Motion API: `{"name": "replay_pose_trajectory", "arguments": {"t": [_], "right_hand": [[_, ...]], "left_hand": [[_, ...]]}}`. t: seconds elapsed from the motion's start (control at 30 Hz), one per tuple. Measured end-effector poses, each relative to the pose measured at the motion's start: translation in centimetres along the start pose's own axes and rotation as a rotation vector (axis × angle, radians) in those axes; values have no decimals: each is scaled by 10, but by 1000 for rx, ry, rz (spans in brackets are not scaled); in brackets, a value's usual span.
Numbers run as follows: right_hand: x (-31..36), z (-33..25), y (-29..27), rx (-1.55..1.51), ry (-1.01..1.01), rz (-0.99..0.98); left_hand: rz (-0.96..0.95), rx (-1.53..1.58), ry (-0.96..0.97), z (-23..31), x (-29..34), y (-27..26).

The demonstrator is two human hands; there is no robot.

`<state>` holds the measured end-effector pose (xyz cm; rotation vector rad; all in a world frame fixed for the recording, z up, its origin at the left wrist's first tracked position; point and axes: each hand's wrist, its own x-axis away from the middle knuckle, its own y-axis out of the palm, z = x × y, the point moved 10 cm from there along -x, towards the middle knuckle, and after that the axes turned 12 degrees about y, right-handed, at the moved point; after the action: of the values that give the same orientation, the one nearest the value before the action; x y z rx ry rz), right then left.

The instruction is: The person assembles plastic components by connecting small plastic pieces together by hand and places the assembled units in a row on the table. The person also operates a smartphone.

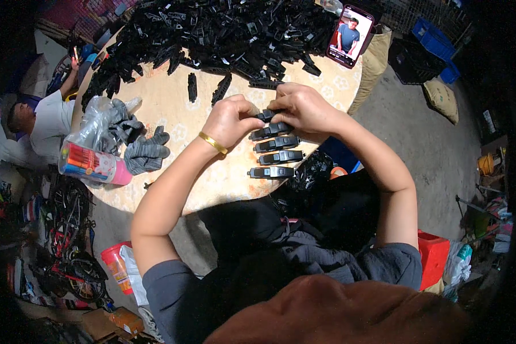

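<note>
Between my two hands is a small black plastic part [265, 115], gripped from both sides at the top of a column of similar parts. My left hand [230, 119], with a gold bracelet at the wrist, pinches its left end. My right hand [301, 109] closes on its right end; the fingers hide much of it. Just below, several black plastic parts [278, 156] lie crosswise in a column near the table's front edge. Beyond my hands, a few loose black pieces [221, 88] lie apart from a large heap of black plastic pieces [212, 34].
The round table [180, 192] has a flowered cover. Grey gloves [147, 150], a clear plastic bag [92, 123] and a pink container of pens [97, 163] sit at the left. A phone [350, 35] stands at the right edge. Another person [51, 123] is at far left, holding something up.
</note>
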<state>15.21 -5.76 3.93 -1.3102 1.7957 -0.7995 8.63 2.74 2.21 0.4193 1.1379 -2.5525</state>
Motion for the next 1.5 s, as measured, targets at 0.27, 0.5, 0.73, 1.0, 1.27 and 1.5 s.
{"name": "replay_pose_trajectory", "arguments": {"t": [0.27,0.5,0.73,1.0,1.27,1.5], "right_hand": [[8,60,-75,437,199,584],[2,89,-55,448,248,452],[3,46,-45,-149,178,249],[-2,25,-5,-77,135,0],[6,21,-9,128,97,72],[7,11,-2,4,78,1]], "left_hand": [[322,-618,58,-20,-6,-67],[176,-531,148,-8,-7,-35],[63,-337,217,23,-5,-19],[-140,-295,263,3,-9,-12],[-189,-377,446,24,-4,-6],[-125,-477,152,-14,-5,-36]]}}
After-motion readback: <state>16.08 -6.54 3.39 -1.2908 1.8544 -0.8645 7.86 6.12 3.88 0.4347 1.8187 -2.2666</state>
